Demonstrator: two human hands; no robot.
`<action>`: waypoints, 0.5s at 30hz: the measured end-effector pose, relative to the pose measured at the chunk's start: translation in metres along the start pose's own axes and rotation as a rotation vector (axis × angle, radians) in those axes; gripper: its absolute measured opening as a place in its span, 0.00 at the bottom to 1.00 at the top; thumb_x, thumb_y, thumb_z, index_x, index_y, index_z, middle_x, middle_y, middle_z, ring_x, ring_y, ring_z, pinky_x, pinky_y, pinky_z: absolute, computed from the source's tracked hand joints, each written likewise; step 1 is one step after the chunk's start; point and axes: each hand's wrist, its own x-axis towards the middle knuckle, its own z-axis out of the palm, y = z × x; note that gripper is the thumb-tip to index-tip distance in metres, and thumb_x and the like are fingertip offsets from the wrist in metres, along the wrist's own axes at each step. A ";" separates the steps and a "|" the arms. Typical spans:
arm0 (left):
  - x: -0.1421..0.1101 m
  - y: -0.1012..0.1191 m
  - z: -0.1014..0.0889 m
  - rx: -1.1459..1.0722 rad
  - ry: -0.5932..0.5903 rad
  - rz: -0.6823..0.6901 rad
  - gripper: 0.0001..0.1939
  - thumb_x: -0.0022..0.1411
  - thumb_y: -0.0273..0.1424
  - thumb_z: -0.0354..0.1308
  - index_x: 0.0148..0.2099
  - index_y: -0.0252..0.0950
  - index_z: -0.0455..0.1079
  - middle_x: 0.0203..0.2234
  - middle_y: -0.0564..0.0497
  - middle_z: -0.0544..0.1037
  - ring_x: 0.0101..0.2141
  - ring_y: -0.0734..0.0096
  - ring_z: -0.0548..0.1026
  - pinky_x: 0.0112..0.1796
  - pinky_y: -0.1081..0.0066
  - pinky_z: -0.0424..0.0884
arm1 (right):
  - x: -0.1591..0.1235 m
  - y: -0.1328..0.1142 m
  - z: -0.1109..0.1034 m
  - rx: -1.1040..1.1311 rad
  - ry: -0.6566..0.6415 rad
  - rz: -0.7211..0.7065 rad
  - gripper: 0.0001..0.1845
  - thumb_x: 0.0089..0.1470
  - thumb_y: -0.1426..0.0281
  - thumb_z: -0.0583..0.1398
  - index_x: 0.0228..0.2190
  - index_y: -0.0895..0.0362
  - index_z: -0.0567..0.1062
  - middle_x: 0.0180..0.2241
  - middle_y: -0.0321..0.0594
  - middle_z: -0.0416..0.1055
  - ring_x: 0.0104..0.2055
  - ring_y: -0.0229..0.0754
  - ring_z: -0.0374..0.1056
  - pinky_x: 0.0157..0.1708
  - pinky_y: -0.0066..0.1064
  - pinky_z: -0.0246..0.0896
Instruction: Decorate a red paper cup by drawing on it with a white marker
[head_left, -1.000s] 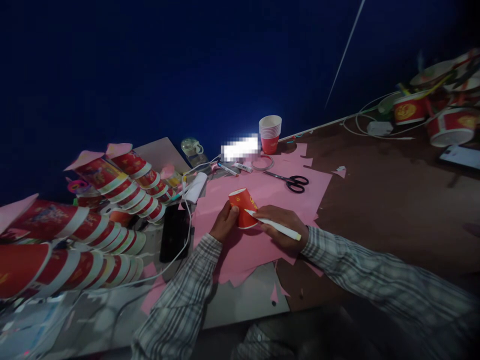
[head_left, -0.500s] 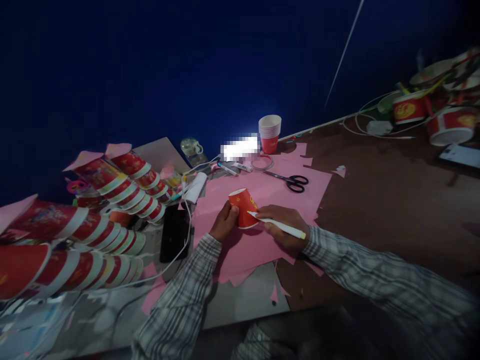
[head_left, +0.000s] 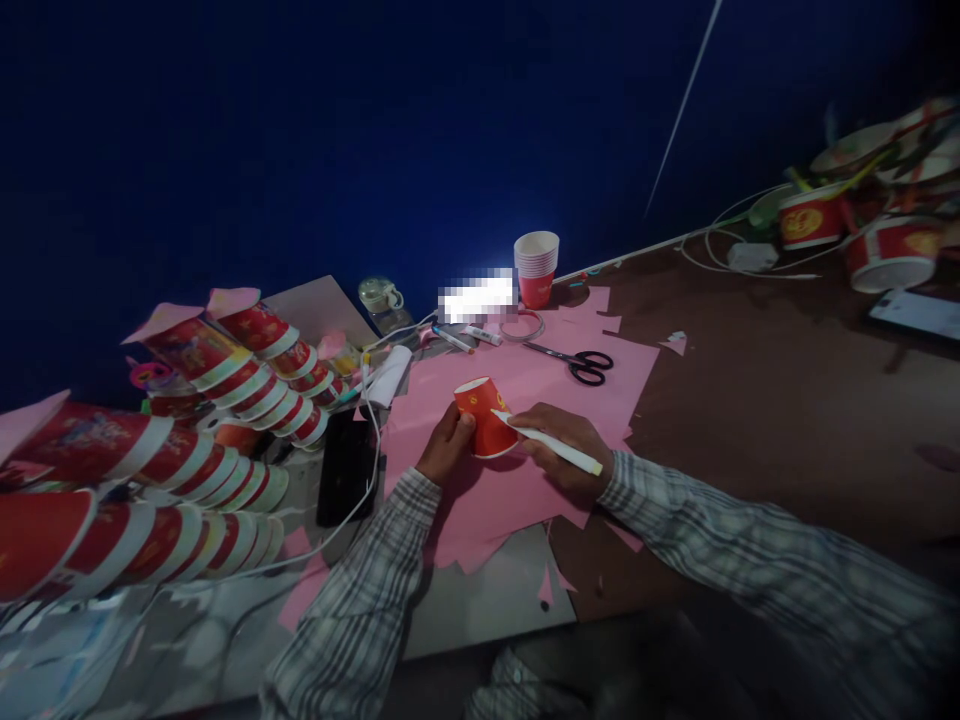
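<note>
The left hand (head_left: 448,440) grips the side of a red paper cup with yellow printing (head_left: 486,425), held tilted over a large sheet of pink paper (head_left: 469,515), while the right hand (head_left: 566,445) is closed round a slim white marker with a pale yellow end (head_left: 562,450), its tip at the cup's wall. Relative to the pink sheet: black-handled scissors (head_left: 589,367) lie on its far part; a nested stack of red-and-white paper cups (head_left: 536,270) stands upright at its far edge; a black phone (head_left: 346,470) lies just beside its left edge.
</note>
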 end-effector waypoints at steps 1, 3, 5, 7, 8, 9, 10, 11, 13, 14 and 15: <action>0.000 0.000 0.000 -0.004 0.001 0.002 0.30 0.62 0.55 0.59 0.54 0.36 0.68 0.49 0.43 0.77 0.49 0.60 0.75 0.53 0.60 0.71 | 0.000 0.000 0.000 -0.003 -0.002 0.000 0.15 0.66 0.65 0.55 0.50 0.55 0.75 0.39 0.46 0.79 0.38 0.44 0.76 0.38 0.36 0.75; -0.001 0.000 0.000 -0.019 0.009 -0.007 0.30 0.61 0.54 0.60 0.53 0.36 0.68 0.48 0.43 0.77 0.48 0.60 0.75 0.52 0.61 0.71 | 0.000 0.001 0.001 -0.006 -0.002 -0.012 0.15 0.67 0.65 0.55 0.51 0.55 0.75 0.39 0.46 0.80 0.39 0.44 0.76 0.38 0.36 0.75; -0.001 0.000 0.000 -0.014 0.018 -0.009 0.29 0.61 0.54 0.60 0.53 0.35 0.69 0.46 0.44 0.78 0.46 0.62 0.76 0.51 0.61 0.71 | -0.001 0.002 0.001 -0.006 0.001 -0.023 0.15 0.66 0.66 0.56 0.51 0.55 0.75 0.39 0.46 0.80 0.38 0.44 0.76 0.38 0.36 0.75; -0.002 0.000 0.002 -0.024 0.028 -0.011 0.29 0.61 0.53 0.61 0.52 0.35 0.69 0.45 0.45 0.78 0.45 0.63 0.76 0.50 0.62 0.71 | -0.001 0.003 0.002 -0.003 -0.001 -0.036 0.15 0.66 0.67 0.56 0.51 0.56 0.75 0.40 0.46 0.80 0.39 0.44 0.76 0.39 0.37 0.75; -0.002 0.000 0.002 -0.038 0.028 -0.011 0.29 0.61 0.53 0.60 0.53 0.36 0.69 0.45 0.45 0.78 0.45 0.63 0.76 0.50 0.62 0.72 | -0.001 0.003 0.002 -0.001 -0.001 -0.036 0.15 0.66 0.67 0.57 0.51 0.56 0.75 0.40 0.46 0.80 0.40 0.44 0.76 0.39 0.37 0.75; -0.002 0.000 0.003 -0.052 0.025 -0.012 0.29 0.61 0.53 0.60 0.53 0.36 0.68 0.45 0.45 0.78 0.45 0.62 0.76 0.50 0.61 0.72 | -0.002 0.004 0.003 -0.004 0.000 -0.033 0.15 0.66 0.68 0.57 0.51 0.56 0.75 0.41 0.47 0.80 0.40 0.45 0.76 0.40 0.37 0.75; -0.002 0.001 0.004 -0.061 0.019 -0.014 0.29 0.61 0.54 0.60 0.53 0.36 0.68 0.46 0.45 0.78 0.46 0.61 0.76 0.50 0.61 0.72 | -0.002 0.004 0.003 -0.009 0.002 -0.030 0.15 0.66 0.68 0.57 0.51 0.56 0.75 0.41 0.46 0.80 0.40 0.45 0.76 0.40 0.37 0.75; -0.002 0.001 0.004 -0.064 0.017 -0.011 0.30 0.61 0.54 0.60 0.53 0.35 0.68 0.47 0.44 0.78 0.47 0.60 0.76 0.51 0.60 0.72 | -0.002 0.004 0.004 -0.015 0.006 -0.027 0.15 0.66 0.68 0.57 0.52 0.56 0.75 0.41 0.46 0.80 0.40 0.45 0.76 0.39 0.37 0.75; -0.001 0.001 0.004 -0.048 0.016 -0.004 0.31 0.60 0.55 0.61 0.53 0.35 0.68 0.48 0.42 0.77 0.48 0.59 0.76 0.52 0.59 0.71 | -0.002 0.004 0.004 -0.026 0.017 -0.022 0.15 0.65 0.68 0.57 0.52 0.56 0.74 0.40 0.46 0.80 0.39 0.44 0.76 0.38 0.37 0.75; -0.001 0.001 0.003 -0.032 0.020 -0.001 0.31 0.60 0.55 0.61 0.54 0.34 0.68 0.49 0.42 0.77 0.49 0.58 0.75 0.53 0.59 0.70 | -0.002 0.003 0.004 -0.029 0.024 -0.023 0.15 0.65 0.69 0.57 0.52 0.55 0.74 0.40 0.46 0.80 0.39 0.44 0.76 0.38 0.37 0.75; -0.001 0.001 0.002 -0.016 0.023 0.000 0.31 0.60 0.55 0.61 0.54 0.34 0.68 0.49 0.42 0.77 0.50 0.58 0.75 0.54 0.58 0.69 | -0.001 0.003 0.004 -0.030 0.031 -0.026 0.15 0.66 0.69 0.56 0.52 0.55 0.74 0.40 0.46 0.80 0.39 0.44 0.76 0.38 0.37 0.75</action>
